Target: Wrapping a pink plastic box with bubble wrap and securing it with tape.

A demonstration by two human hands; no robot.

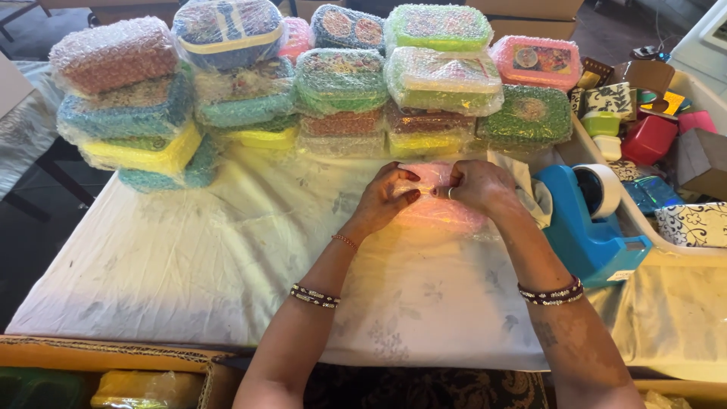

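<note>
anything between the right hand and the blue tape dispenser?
Yes: in the head view, a fold of pale cloth lies between the right hand and the blue tape dispenser.

Bubble-wrapped boxes stacked at table's far edge, one more in hand.

The stack of wrapped boxes (pixel 303 83) runs left to right in blue, yellow, green, pink and red-brown. A pink wrapped box (pixel 439 204) lies in front of it, with the left hand (pixel 382 198) and right hand (pixel 481 185) both gripping its top. On the right, a white bin (pixel 681 246) holds small boxes, red, green, brown and patterned.
</note>
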